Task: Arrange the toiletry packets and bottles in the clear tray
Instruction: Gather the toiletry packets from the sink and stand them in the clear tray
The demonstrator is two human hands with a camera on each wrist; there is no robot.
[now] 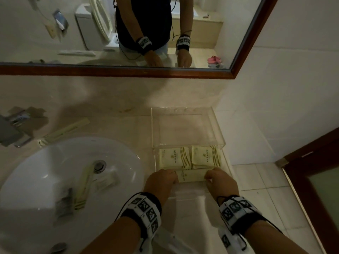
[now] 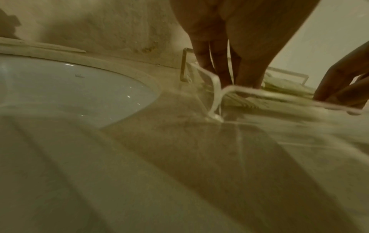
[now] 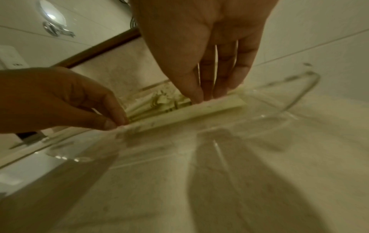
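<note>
A clear tray (image 1: pixel 151 125) with a raised clear shelf at its back stands on the counter right of the sink. Two stacks of cream packets (image 1: pixel 172 157) (image 1: pixel 205 156) lie side by side in its lower part. In front of them is a long cream packet (image 1: pixel 190 176) (image 3: pixel 189 112), held at both ends. My left hand (image 1: pixel 163 177) (image 3: pixel 60 97) pinches its left end between thumb and fingers. My right hand (image 1: pixel 218 178) (image 3: pixel 199 94) grips its right end from above. The left wrist view shows the tray's near corner (image 2: pixel 215 97) with my fingers (image 2: pixel 229 71) reaching down inside it.
The white sink (image 1: pixel 55 171) at left holds a long packet (image 1: pixel 84 187), a small box (image 1: pixel 104 182) and a dark packet (image 1: pixel 63 204). Another long packet (image 1: pixel 64 131) lies on the counter behind it, near the faucet (image 1: pixel 12 129). A wall tile edge and door (image 1: pixel 321 171) are at right.
</note>
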